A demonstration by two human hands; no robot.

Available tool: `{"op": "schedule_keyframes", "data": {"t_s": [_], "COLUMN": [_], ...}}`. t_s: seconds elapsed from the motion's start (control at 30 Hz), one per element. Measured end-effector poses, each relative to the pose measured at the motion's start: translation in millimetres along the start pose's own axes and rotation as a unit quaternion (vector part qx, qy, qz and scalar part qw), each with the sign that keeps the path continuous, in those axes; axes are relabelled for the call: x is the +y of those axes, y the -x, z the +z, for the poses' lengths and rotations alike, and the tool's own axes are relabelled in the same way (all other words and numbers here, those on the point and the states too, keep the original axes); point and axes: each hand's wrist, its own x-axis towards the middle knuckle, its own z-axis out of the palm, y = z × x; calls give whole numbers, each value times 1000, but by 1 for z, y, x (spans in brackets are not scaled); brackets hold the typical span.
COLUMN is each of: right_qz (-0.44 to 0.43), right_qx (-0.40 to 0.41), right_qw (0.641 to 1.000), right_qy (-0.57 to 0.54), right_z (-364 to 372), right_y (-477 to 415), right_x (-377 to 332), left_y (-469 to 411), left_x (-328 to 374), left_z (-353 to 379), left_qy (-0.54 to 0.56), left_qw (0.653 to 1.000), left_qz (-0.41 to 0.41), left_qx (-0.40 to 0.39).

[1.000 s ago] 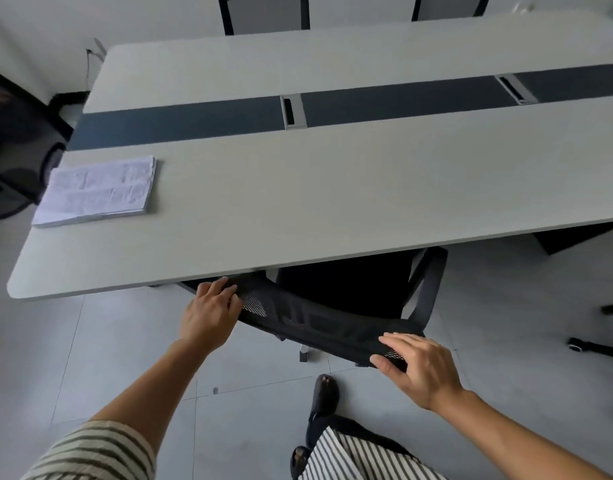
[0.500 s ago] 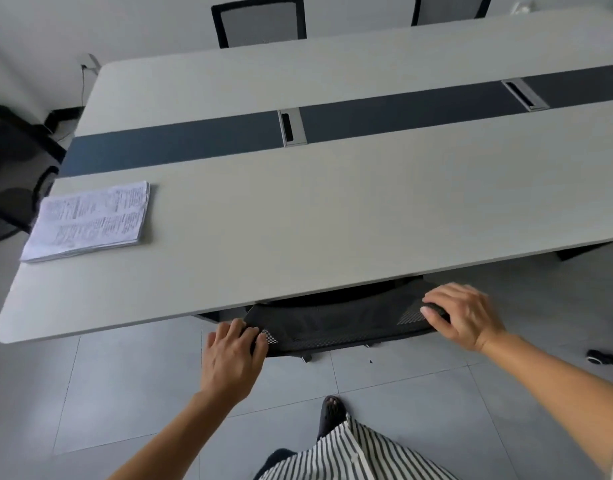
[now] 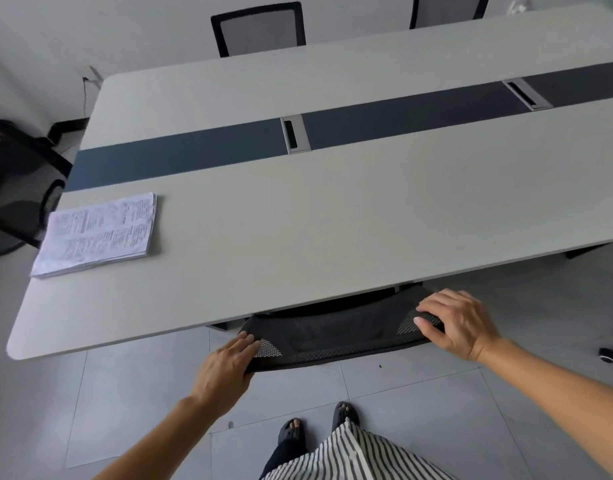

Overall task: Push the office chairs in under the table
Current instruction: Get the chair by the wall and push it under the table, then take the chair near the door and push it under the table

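Observation:
A black mesh office chair [image 3: 336, 332] stands at the near edge of the long light-grey table [image 3: 333, 216]; only the top of its backrest shows, and its seat is hidden under the tabletop. My left hand [image 3: 225, 368] grips the backrest's left corner with its thumb underneath. My right hand [image 3: 457, 323] holds the right corner, fingers curled over the top rim.
A stack of printed papers [image 3: 97, 233] lies on the table's left end. Two more chairs [image 3: 260, 27] stand at the far side, and another black chair [image 3: 14, 188] is beyond the left end. A chair caster [image 3: 611, 355] sits on the tiled floor at right.
The chair has rolled forward under the table with both hands on its backrest, and its seat and armrest are now hidden. My body has stepped closer to the table.

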Motion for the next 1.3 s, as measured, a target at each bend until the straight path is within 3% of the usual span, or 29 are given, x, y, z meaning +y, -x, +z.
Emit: {"op": "schedule_keyframes", "data": {"t_s": [0.33,0.5,0.6,0.73,0.83,0.93,1.17,1.3], "right_qz": [34,182,317,355,424,479,597,645], "right_qx": [-39,-48,-39,40,54,93,217,254], "right_qw": [998,982,945,916,848,781,635,586], "right_qy": [29,18,-72,-182,-314,-391,-440,-421], "right_z": [-6,-5,-7,-25,-48,-65,-99,-115], "right_y": [-7,8,19,61,110,166,296,362], "right_x": [-28,-42,-65,-98,-122,-129,-108,-80], "left_y": [6,4,0,-3,-6,-8,-12,-22], "left_x": [-15,-16,-11,17,48,84,189,272], "left_z": [-10,-12,-27,-56,-69,-73,-47,-22], "left_qy": [6,1,37,163,273,322,391,404], "left_qw": [1000,999,996,984,960,941,898,886], "left_qz": [6,-4,6,25,3,6,-8,-1], "left_qx": [2,-40,-77,-72,-58,-101,-201,-228]}}
